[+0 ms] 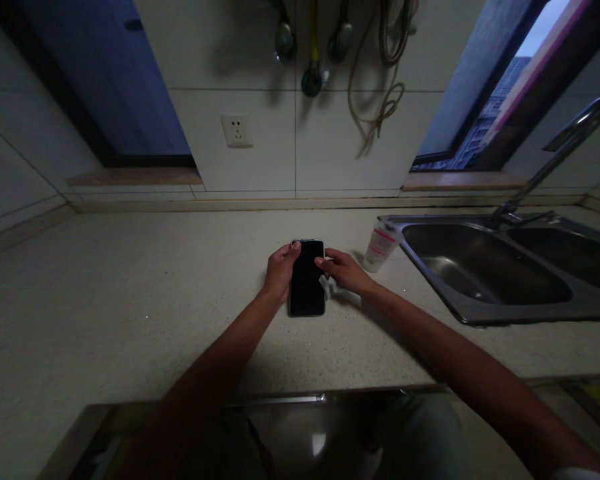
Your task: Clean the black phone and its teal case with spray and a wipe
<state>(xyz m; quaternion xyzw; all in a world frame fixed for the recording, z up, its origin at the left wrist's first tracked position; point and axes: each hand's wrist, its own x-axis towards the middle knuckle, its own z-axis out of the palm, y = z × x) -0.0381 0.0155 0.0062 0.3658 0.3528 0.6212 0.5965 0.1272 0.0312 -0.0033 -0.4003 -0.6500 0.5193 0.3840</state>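
A smartphone [307, 287] with a dark screen is upright in the frame, just over the counter. My left hand [280, 270] grips its left edge, thumb on the upper left corner of the front. From the other side, my right hand [345, 270] grips the right edge, with its thumb at the screen's border. A small crumpled white piece [329, 285], like tissue, shows under my right hand; whether the hand holds it or it lies on the counter, I cannot tell. Right of that hand stands a clear plastic cup [381, 247] with red print, appearing tilted.
The pale speckled countertop [205, 267] runs along a tiled wall. A double steel sink [457, 313] with a tall faucet [565, 137] is at the right. A socket [237, 131], pipe valves [286, 40] and a looped cord [375, 123] are on the wall.
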